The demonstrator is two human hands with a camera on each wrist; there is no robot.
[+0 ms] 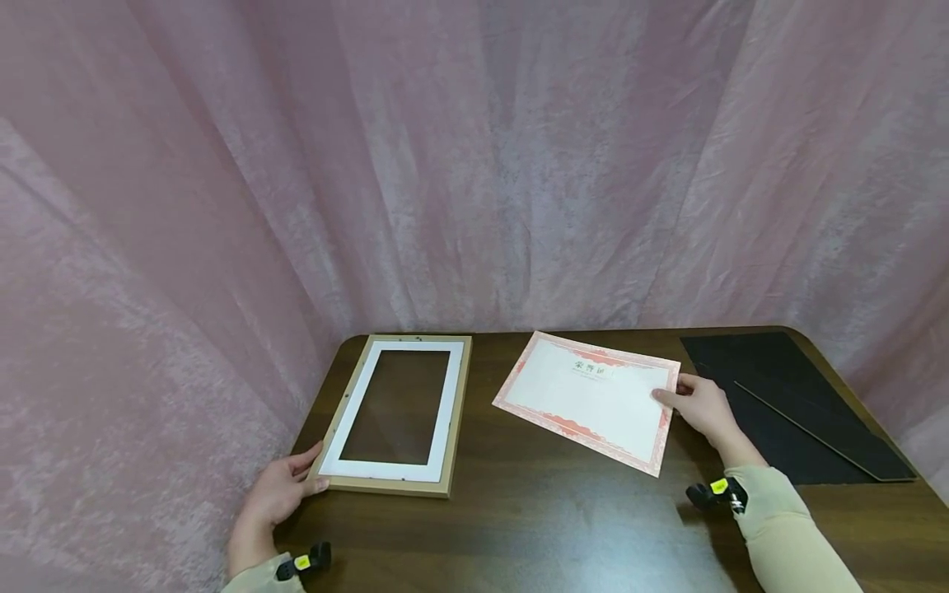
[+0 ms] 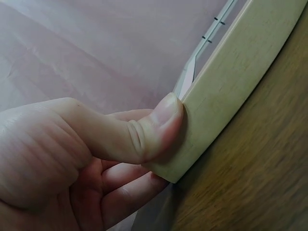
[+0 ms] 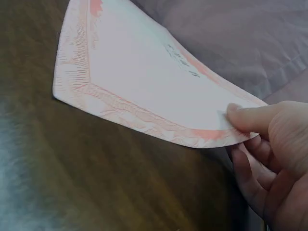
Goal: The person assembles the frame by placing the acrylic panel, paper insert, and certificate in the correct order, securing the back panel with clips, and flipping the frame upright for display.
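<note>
While the left hand (image 1: pixel 276 492) grips the frame (image 1: pixel 395 412) corner, the right hand (image 1: pixel 704 408) pinches the certificate (image 1: pixel 589 397) right of the frame; a tight pinch could crease it.

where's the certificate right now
In the head view the certificate lies mid-table, right of the frame and left of the black board; the right hand pinches its right edge.
</note>
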